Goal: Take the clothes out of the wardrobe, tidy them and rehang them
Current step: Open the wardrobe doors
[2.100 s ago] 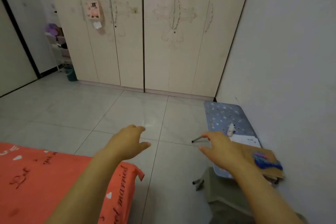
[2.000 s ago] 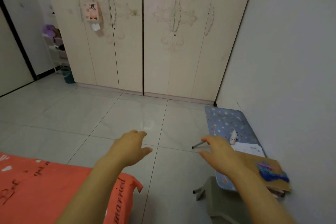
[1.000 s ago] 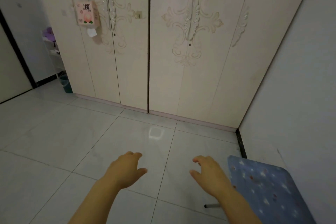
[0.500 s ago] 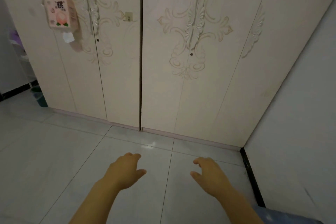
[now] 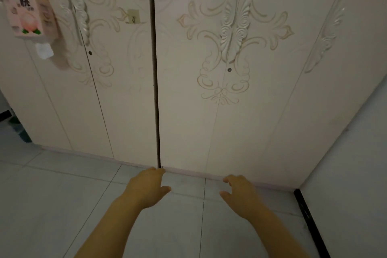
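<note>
Wardrobe (image 5: 188, 111) on the far side, doors shut; clothes not visible, presumably inside. Left hand (image 5: 146, 190) and right hand (image 5: 240, 195) low, fingers relaxed, holding nothing. Best approach: raise both to the carved handles (image 5: 226, 31), pull evenly.

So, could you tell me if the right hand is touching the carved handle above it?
Apart. The head view shows the right hand low over the floor, the carved handle far above it.
</note>
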The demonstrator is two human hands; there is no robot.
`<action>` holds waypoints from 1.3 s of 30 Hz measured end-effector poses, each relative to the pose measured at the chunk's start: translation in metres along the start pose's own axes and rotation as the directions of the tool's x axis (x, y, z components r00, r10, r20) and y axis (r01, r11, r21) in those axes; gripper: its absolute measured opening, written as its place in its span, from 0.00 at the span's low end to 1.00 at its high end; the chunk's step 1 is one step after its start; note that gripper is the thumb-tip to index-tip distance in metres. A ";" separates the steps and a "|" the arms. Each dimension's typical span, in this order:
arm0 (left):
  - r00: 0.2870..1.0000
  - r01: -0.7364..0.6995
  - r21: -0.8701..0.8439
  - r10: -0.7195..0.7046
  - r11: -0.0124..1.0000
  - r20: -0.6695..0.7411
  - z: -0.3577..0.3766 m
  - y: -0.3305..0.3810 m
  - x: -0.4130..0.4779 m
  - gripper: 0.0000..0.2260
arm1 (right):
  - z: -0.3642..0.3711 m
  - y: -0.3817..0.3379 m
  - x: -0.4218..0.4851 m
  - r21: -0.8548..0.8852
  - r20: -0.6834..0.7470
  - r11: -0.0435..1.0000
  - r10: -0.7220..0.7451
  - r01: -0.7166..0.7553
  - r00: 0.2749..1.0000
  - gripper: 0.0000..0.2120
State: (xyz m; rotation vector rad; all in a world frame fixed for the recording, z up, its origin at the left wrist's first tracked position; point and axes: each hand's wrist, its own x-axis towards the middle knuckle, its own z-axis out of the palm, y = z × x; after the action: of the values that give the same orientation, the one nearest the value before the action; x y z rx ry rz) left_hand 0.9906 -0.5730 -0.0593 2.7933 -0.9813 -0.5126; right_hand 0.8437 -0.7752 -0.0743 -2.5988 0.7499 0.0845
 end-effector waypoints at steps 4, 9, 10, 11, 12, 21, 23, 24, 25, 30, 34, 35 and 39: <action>0.999 0.011 0.033 -0.013 0.999 0.046 -0.031 -0.001 0.070 0.27 | -0.017 -0.007 0.077 0.020 0.030 1.000 -0.016 0.015 0.999 0.19; 1.000 -0.010 0.036 0.010 0.999 0.003 -0.067 -0.003 0.152 0.26 | -0.038 -0.015 0.164 0.039 0.035 0.999 -0.025 0.024 0.999 0.20; 1.000 -0.019 0.029 0.018 0.999 0.018 -0.072 -0.003 0.166 0.27 | -0.041 -0.018 0.178 0.050 0.039 0.999 -0.022 0.020 0.999 0.20; 0.999 -0.031 0.033 0.030 0.999 0.031 -0.078 -0.005 0.182 0.28 | -0.043 -0.020 0.192 0.055 0.039 0.998 -0.019 0.017 0.999 0.20; 0.998 -0.044 0.046 0.042 0.998 0.040 -0.083 -0.006 0.199 0.28 | -0.044 -0.022 0.207 0.057 0.036 0.998 -0.012 0.010 0.999 0.20; 0.967 -0.256 0.108 0.252 0.961 0.049 -0.136 -0.014 0.359 0.27 | -0.065 -0.041 0.340 0.068 -0.061 0.984 0.171 -0.167 0.983 0.21; 0.952 -0.307 0.126 0.303 0.943 0.046 -0.153 -0.011 0.390 0.26 | -0.075 -0.048 0.365 0.066 -0.092 0.980 0.194 -0.188 0.977 0.21; 0.944 -0.331 0.141 0.329 0.933 0.038 -0.161 -0.009 0.404 0.26 | -0.080 -0.051 0.376 0.067 -0.113 0.979 0.201 -0.195 0.973 0.21; 0.933 -0.358 0.158 0.359 0.920 0.027 -0.170 -0.005 0.418 0.26 | -0.086 -0.053 0.387 0.072 -0.136 0.977 0.210 -0.202 0.968 0.22; 0.860 -0.487 0.203 0.507 0.849 -0.060 -0.201 0.027 0.467 0.26 | -0.114 -0.054 0.421 0.091 -0.236 0.966 0.256 -0.241 0.938 0.23; 0.776 -0.565 0.222 0.603 0.795 -0.185 -0.224 0.057 0.496 0.26 | -0.145 -0.046 0.448 0.077 -0.337 0.969 0.247 -0.234 0.909 0.22; 0.749 -0.580 0.226 0.621 0.783 -0.231 -0.230 0.065 0.503 0.25 | -0.154 -0.044 0.455 0.085 -0.367 0.971 0.238 -0.223 0.899 0.22; 0.664 -0.607 0.217 0.638 0.764 -0.390 -0.253 0.093 0.525 0.25 | -0.192 -0.035 0.482 0.115 -0.481 0.981 0.195 -0.159 0.855 0.22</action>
State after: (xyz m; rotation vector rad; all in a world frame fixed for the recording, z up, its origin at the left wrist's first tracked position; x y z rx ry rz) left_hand 1.4112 -0.9708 0.0562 2.2107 -1.7234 0.2553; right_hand 1.2613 -1.0678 0.0294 -2.4935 1.1429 -0.5629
